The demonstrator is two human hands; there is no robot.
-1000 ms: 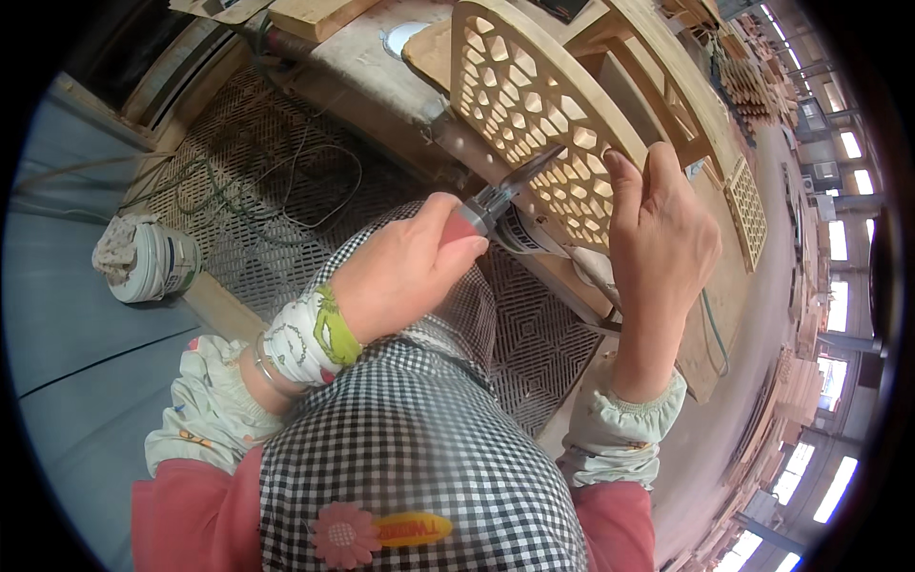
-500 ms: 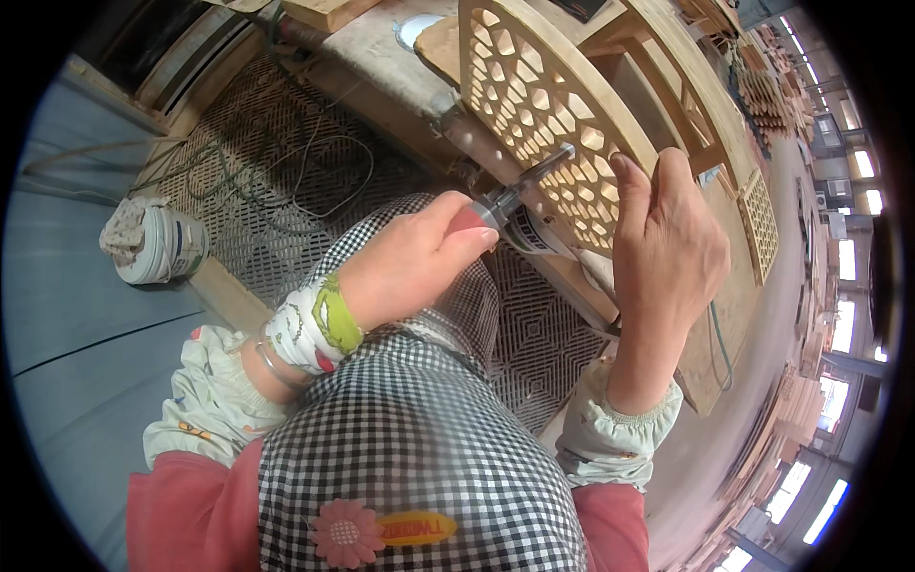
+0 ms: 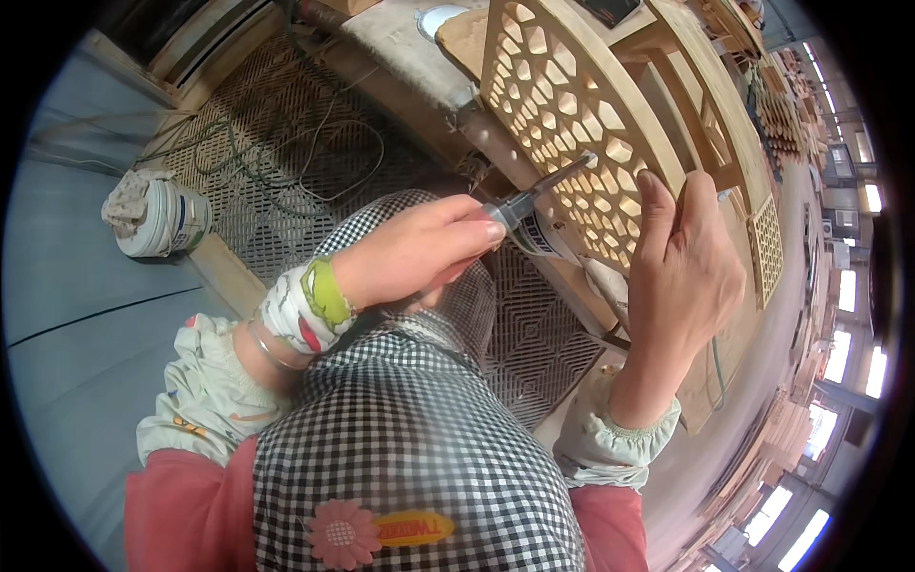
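Observation:
My left hand (image 3: pixel 405 253) is closed round the handle of a chisel-like tool (image 3: pixel 548 181), whose slim metal shaft points up and right. Its tip overlaps the openwork of a pale wooden lattice panel (image 3: pixel 658 143); whether it touches the wood I cannot tell. Irregular cut-out holes fill this panel inside a smooth curved border. At the panel's near right edge, my right hand (image 3: pixel 681 257) grips the border, thumb on the lattice side and fingers curled behind. The panel stands tilted on the workbench (image 3: pixel 381 38).
Behind the panel stands a wooden frame (image 3: pixel 710 105) with a second small lattice (image 3: pixel 765 248). A white bucket (image 3: pixel 172 224) with a cloth sits at left on the floor. Cables (image 3: pixel 315 157) trail over the patterned mat (image 3: pixel 257 105). Stacked timber (image 3: pixel 753 458) lies at right.
The whole view has shifted slightly, with the panel and right hand now lower and further right. My left hand has turned a little, hiding more of the red handle; the tip remains over the lattice.

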